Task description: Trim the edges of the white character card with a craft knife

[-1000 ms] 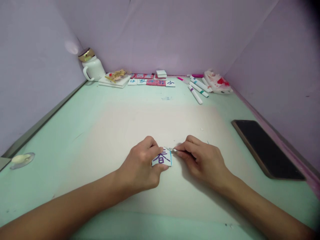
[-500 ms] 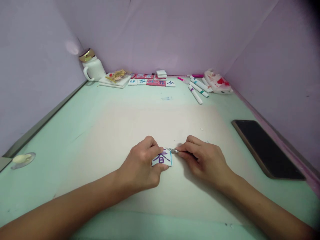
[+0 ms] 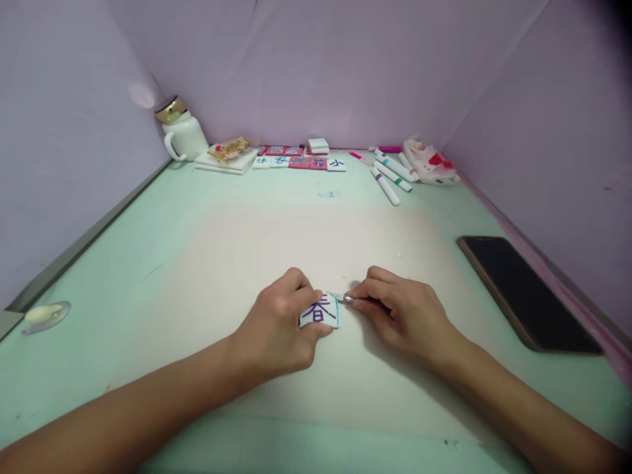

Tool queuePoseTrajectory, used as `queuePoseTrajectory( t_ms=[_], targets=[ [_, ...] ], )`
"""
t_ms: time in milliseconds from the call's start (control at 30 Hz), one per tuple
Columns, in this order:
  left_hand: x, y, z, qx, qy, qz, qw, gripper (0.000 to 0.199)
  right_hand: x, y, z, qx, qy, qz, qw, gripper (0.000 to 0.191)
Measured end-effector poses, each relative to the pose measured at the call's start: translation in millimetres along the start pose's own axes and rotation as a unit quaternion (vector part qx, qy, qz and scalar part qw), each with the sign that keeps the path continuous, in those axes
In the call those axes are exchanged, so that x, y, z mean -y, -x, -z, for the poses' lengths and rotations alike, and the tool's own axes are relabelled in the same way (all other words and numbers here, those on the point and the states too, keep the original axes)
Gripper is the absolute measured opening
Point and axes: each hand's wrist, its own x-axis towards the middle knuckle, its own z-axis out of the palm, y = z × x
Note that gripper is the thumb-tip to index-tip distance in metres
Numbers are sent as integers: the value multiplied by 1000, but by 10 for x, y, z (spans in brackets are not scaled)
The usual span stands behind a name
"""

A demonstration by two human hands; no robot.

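The left hand [image 3: 279,321] pinches a white, square, purple-inked tile [image 3: 323,315]; right of that tile, the right hand [image 3: 407,316] pinches a slim silver tool [image 3: 347,298].

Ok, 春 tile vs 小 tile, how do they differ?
Grip: the 春 tile is pinched in the left hand; no hand touches the 小 tile.
Place: the 春 tile is at the near middle of the table; the 小 tile is at the far side, beside a red tile.
Writing: 春 has many strokes, 小 just three.
Shared: white face, one character.
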Motion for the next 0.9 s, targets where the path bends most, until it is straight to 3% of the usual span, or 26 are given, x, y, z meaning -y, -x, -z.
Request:
queuePoseTrajectory(
  t_ms=[567,900],
  targets=[
    [1,-7,-5,-5,-6,-3,1000,15,20,33,18,12,-13,-31,999,17],
    [-21,8,1,-1,-10,-3,1000,14,93,48,-55,-24,33,-54,998,18]
  ],
)
